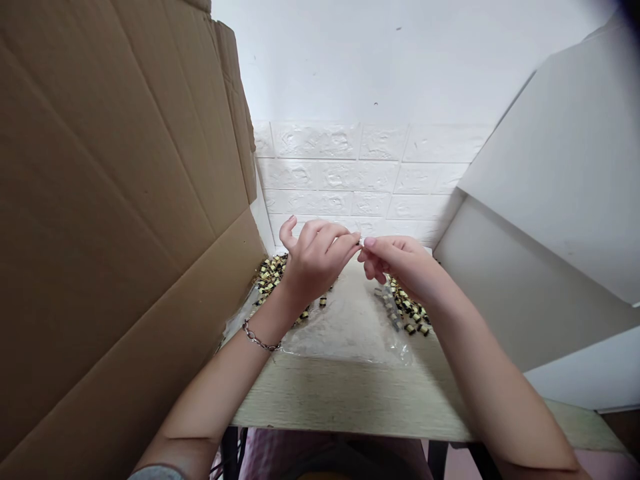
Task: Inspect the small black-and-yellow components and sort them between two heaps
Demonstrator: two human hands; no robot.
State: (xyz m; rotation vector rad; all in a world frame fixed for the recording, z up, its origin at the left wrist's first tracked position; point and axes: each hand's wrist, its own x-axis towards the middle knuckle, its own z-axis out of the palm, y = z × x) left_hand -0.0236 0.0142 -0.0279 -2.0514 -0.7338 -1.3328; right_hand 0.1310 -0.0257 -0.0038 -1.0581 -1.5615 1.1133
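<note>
Fingertip to fingertip above a sheet of clear plastic (345,337), a person's left hand (317,260) and right hand (407,265) meet over a table (350,393). Between them, at the left fingertips, shows a dark speck of a small piece (359,243); the rest is hidden, and its long axis cannot be told. The left thumb and forefinger are pinched on it, the little finger raised. The right thumb presses its forefinger from the other side, the remaining fingers loosely curled; whether they grip the piece too cannot be told. It lies to the right of the left hand, to the left of the right, neither clearly nearer. Yellow-and-black parts flank the pair: a left pile (270,273) beyond the left wrist, a right pile (411,311) just below the right hand.
</note>
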